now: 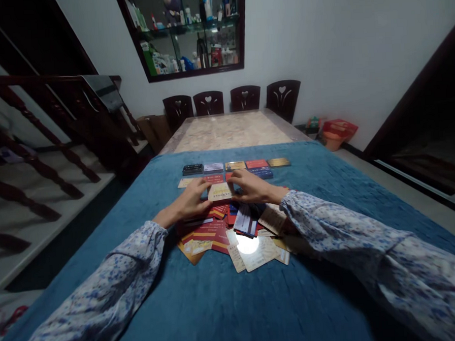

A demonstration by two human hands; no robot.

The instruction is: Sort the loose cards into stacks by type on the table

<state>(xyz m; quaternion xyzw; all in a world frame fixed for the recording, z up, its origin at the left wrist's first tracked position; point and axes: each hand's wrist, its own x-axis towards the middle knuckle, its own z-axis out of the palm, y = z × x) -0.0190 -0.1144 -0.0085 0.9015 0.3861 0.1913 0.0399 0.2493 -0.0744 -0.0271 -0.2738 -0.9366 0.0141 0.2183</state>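
Observation:
Between my two hands is a stack of cream cards (220,192), lifted at a tilt above the blue cloth. My left hand (191,199) grips its left edge with thumb and fingers, and my right hand (253,187) grips the right edge. Below them spreads a loose heap of cards: red ones (219,234), cream ones (258,253) with a bright glare, and a white-and-blue one (245,219). Beyond my hands stand neat stacks in rows, among them black (193,169), red (256,164), gold (279,162) and blue (261,173) cards. My hands partly hide the nearer row.
A blue cloth (141,277) covers the near part of the long table, whose marble-look top (233,129) shows at the far end. Several dark chairs (245,98) stand behind it. A wooden railing (31,150) is at left, and an orange bin (332,139) at right.

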